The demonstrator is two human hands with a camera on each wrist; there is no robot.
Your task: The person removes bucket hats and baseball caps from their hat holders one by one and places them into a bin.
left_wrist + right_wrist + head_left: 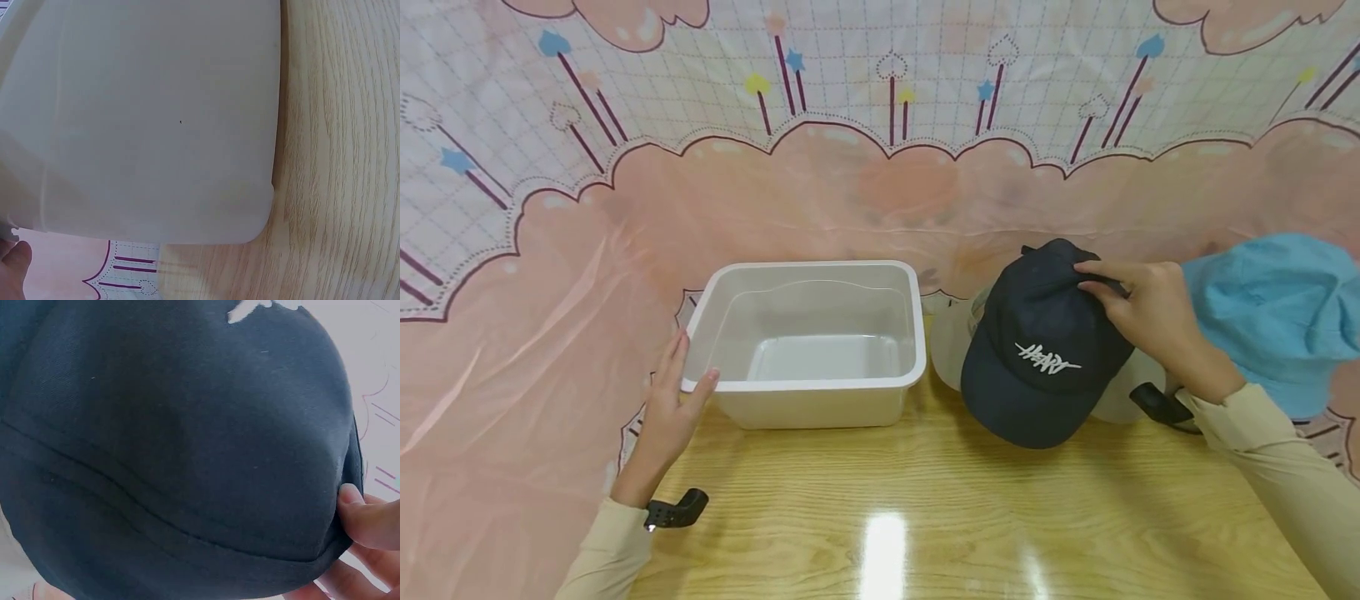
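A black baseball cap (1037,333) with white lettering on its front is pinched at the crown by my right hand (1138,304), thumb and fingers on the fabric. The right wrist view shows the dark cap (187,450) up close with the thumb (353,500) on its edge. Behind and beneath it, a cream-coloured hat (951,346) is partly hidden. My left hand (673,400) rests against the left end of a white plastic bin (820,408), its fingers fairly straight along the rim. In the left wrist view the bin wall (156,125) fills much of the picture.
A light blue bucket hat (1277,317) lies at the right, beside my right forearm. The wooden table (820,500) stretches in front of the bin. A pink patterned cloth (760,192) covers the back and left side. Each wrist wears a black strap-on camera.
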